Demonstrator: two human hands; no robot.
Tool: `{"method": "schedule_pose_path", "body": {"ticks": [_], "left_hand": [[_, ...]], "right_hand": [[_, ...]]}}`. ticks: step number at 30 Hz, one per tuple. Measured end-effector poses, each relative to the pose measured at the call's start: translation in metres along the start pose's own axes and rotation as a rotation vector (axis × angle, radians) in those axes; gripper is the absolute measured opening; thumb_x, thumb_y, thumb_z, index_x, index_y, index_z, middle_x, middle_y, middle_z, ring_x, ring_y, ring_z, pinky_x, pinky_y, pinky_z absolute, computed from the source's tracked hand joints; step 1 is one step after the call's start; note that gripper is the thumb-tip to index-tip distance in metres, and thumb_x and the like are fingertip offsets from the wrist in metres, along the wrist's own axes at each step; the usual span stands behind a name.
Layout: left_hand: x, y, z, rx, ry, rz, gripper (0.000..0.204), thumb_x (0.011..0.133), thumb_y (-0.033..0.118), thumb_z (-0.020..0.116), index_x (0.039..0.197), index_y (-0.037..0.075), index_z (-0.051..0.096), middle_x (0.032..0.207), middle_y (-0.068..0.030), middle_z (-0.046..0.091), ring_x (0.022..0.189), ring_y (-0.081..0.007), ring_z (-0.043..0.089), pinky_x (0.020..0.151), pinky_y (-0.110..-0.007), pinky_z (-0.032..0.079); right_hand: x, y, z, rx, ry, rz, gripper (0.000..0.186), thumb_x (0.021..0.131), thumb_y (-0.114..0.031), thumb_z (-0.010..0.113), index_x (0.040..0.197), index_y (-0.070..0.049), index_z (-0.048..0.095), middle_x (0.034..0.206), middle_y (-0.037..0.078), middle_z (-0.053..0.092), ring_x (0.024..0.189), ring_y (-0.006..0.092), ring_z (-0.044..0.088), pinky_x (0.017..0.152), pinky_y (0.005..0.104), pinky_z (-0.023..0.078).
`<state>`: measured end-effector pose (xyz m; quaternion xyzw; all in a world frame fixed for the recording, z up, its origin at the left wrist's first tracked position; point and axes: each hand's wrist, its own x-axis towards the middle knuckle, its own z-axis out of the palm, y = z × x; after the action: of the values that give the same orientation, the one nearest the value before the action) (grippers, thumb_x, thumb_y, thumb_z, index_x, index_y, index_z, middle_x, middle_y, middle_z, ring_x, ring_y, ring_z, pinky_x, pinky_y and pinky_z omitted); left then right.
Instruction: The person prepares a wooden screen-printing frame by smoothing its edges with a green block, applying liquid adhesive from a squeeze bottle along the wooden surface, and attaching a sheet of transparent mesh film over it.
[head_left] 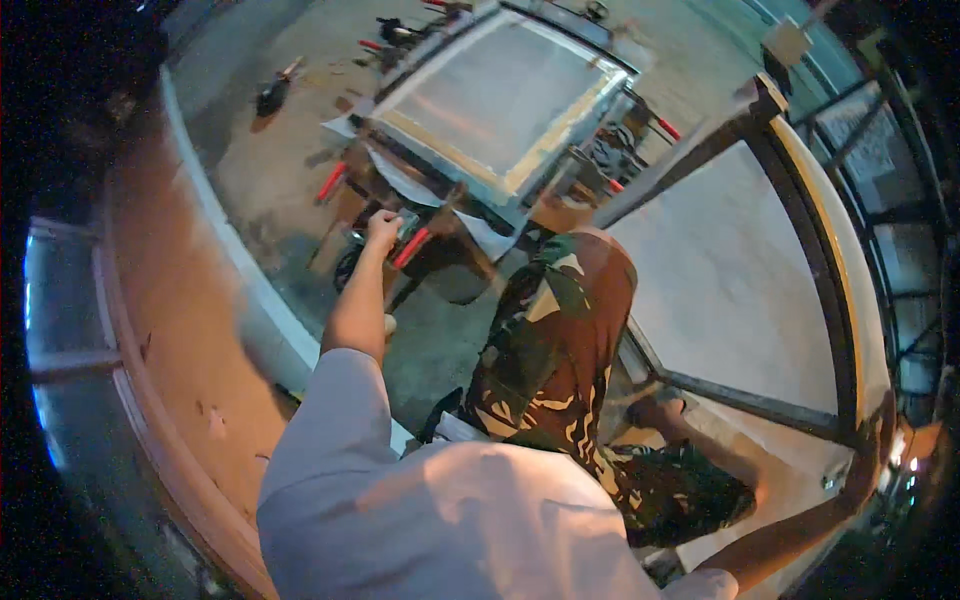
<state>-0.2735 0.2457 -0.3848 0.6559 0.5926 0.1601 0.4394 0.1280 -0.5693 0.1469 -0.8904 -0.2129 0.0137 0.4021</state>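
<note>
My left hand reaches forward at the near-left corner of a rectangular framed panel lying raised off the floor. Its fingers are closed, and what they hold is hidden. Just beside it is a red clamp handle. On my right, a large framed panel with a dark frame and pale sheet leans upright beside my leg. My right hand, dim near the picture's rim, is wrapped around the outer edge of that frame.
Several red-handled clamps, one at the left and one at the right, surround the lying panel. White paper sheets hang at its near edge. A dark tool lies on the floor. Along the left runs a long brown board.
</note>
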Motion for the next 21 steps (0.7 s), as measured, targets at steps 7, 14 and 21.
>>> {"method": "schedule_pose_path", "body": {"ticks": [7, 14, 21], "left_hand": [[0.033, 0.033, 0.011, 0.528, -0.056, 0.098, 0.056, 0.069, 0.038, 0.078, 0.107, -0.001, 0.066, 0.104, -0.0202, 0.067, 0.101, -0.0349, 0.063, 0.089, -0.042, 0.047], [-0.089, 0.351, -0.023, -0.225, -0.368, 0.597, 0.041, 0.092, 0.041, 0.058, 0.114, 0.007, 0.061, 0.098, -0.0022, 0.065, 0.09, -0.0105, 0.06, 0.076, -0.027, 0.045], [-0.242, 0.601, 0.01, -0.29, -0.865, 1.076, 0.063, 0.093, 0.06, 0.041, 0.136, 0.015, 0.045, 0.106, -0.0094, 0.063, 0.109, -0.0198, 0.054, 0.096, -0.037, 0.038]], "right_hand": [[-0.007, -0.067, 0.039, -0.02, 0.114, 0.035, 0.062, 0.087, -0.027, 0.064, 0.14, -0.004, 0.041, 0.137, 0.008, 0.048, 0.119, 0.0172, 0.047, 0.094, 0.025, 0.039], [-0.003, -0.045, 0.035, 0.163, 0.112, -0.046, 0.058, 0.083, -0.008, 0.062, 0.137, 0.004, 0.042, 0.141, 0.011, 0.045, 0.128, 0.0193, 0.042, 0.106, 0.0307, 0.031], [-0.007, -0.051, 0.043, 0.307, 0.128, -0.105, 0.056, 0.073, -0.003, 0.06, 0.129, -0.001, 0.053, 0.131, 0.007, 0.055, 0.104, 0.0135, 0.054, 0.088, 0.026, 0.044]]}}
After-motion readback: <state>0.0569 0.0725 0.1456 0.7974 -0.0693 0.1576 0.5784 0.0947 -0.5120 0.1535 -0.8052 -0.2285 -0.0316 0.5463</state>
